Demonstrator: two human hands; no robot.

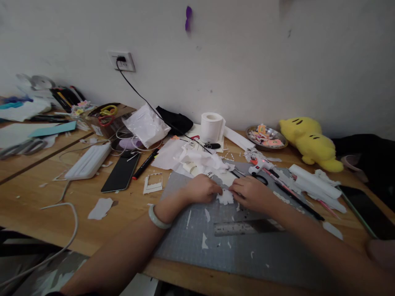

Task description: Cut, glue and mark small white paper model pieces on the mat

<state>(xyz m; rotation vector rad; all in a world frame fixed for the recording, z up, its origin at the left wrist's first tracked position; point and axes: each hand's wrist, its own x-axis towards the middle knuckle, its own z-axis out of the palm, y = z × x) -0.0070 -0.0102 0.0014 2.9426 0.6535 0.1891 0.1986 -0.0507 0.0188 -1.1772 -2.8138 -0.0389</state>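
Paper (226,197), one small white piece, sits between the two hands on the grey cutting mat (197,250), a little right of the middle of my head view. Its outline is ragged, with notches and stubby tabs along the lower edge, and it looks matt and slightly uneven; finer detail is too small for me to make out from here.

On my feed the left hand (202,189) is curled nearly closed, fingertips pinched at the piece's left side. The right hand (251,193) has thumb and fingers drawn close together at its right side. How firmly either one grips, I cannot tell.

Nearer the camera I see a metal ruler (233,228) flat on the mat, with white slivers (204,241) scattered about. Beyond the hands lie crumpled white sheets (205,158), and behind those a white roll (211,127) stands upright on the wooden bench (129,213).
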